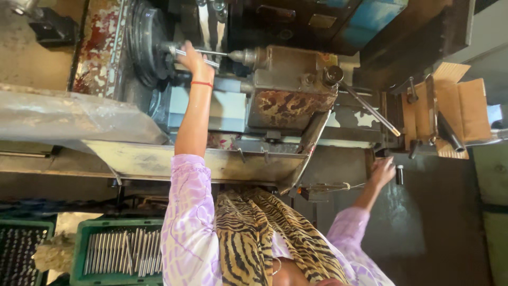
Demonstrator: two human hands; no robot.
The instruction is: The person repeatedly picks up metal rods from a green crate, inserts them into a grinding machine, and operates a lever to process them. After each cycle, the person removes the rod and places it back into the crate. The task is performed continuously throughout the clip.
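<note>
My left hand (193,59) reaches up to the lathe chuck (144,45) and is closed around a thin metal rod (212,53) that runs from the chuck toward the pointed tip of the tailstock (288,79). A red thread circles that wrist. My right hand (382,170) rests low at the right on a dark part of the machine, beside a short black handle (400,175). Its grip is hard to make out. Purple sleeves and a tiger-striped scarf (259,238) fill the bottom middle.
A green crate (79,249) at the bottom left holds several metal rods. Another crate (21,249) with dark pieces stands left of it. A long lever (370,110) slants off the tailstock. Cardboard (465,106) lies at the right, a plastic sheet (69,114) at the left.
</note>
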